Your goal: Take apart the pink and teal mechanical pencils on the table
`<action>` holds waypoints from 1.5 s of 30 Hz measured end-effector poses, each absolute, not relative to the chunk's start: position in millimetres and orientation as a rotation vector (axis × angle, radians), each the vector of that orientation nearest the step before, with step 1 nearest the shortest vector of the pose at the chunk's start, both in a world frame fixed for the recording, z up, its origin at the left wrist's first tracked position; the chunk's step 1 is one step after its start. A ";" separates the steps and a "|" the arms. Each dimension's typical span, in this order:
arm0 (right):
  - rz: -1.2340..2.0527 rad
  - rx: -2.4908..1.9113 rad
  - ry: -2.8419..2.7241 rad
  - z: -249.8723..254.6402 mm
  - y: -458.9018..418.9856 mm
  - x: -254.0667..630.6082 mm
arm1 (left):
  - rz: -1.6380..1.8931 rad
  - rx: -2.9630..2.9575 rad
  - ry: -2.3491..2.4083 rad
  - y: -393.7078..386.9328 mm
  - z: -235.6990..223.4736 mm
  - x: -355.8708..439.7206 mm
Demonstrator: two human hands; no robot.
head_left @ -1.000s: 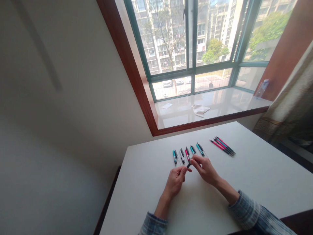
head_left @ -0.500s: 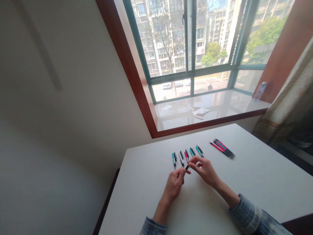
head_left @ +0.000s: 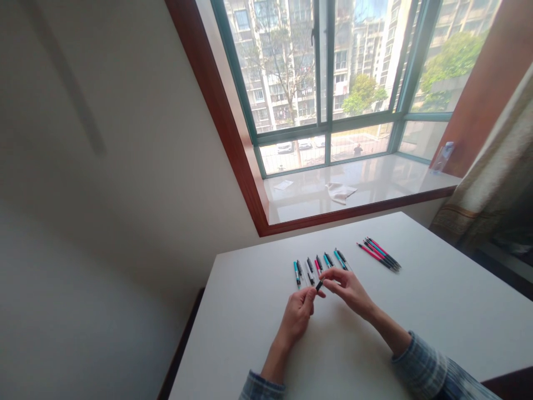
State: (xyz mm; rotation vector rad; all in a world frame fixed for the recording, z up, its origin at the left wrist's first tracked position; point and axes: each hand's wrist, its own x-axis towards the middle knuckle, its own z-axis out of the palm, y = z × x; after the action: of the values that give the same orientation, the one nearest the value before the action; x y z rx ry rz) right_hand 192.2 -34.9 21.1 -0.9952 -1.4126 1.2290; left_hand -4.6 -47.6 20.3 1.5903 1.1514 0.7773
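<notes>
Fingers of the left hand are being pressed together on a short dark piece, which is being held at a slant just in front of a row of pen parts. At the upper end of the piece, the fingers of the right hand are being bent close, thumb and forefinger near each other; whether it is being pinched by them as well cannot be told. The row is being carried by the white surface, its cyan, pink and black parts lying side by side, some being partly hidden by the right hand. Farther right, well apart from the row, a bunch of slim pink, cyan and black pens is being borne. Behind, a crumpled cloth and a clear bottle are being supported by the windowsill.
</notes>
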 end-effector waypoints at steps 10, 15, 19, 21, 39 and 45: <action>1.235 -0.971 -1.333 15.7 -32.7 193.8 | 0.792 1.569 1.135 -48.9 18.1 -4.4; 1.161 -1.029 -1.300 14.7 -29.8 197.4 | 0.846 1.510 1.147 -49.3 16.9 -2.8; 1.086 -1.081 -1.351 14.2 -29.8 197.0 | 1.046 1.346 1.124 -47.9 25.5 -7.6; 1.033 -1.102 -1.409 14.3 -31.8 194.7 | 1.135 1.302 1.116 -46.9 30.9 -16.9; 0.619 -1.164 -2.023 2.7 -52.5 145.4 | 1.150 1.591 1.446 -65.1 27.3 -57.4; 0.614 -1.174 -2.014 -1.9 -49.0 150.1 | 1.083 1.648 1.431 -67.0 32.7 -56.9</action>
State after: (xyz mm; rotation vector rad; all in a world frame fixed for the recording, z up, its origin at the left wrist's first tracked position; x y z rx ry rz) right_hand 150.1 -49.0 -1.9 -1.1739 -2.0142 0.6141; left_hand -56.9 -67.0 32.7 1.6480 1.4313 1.0829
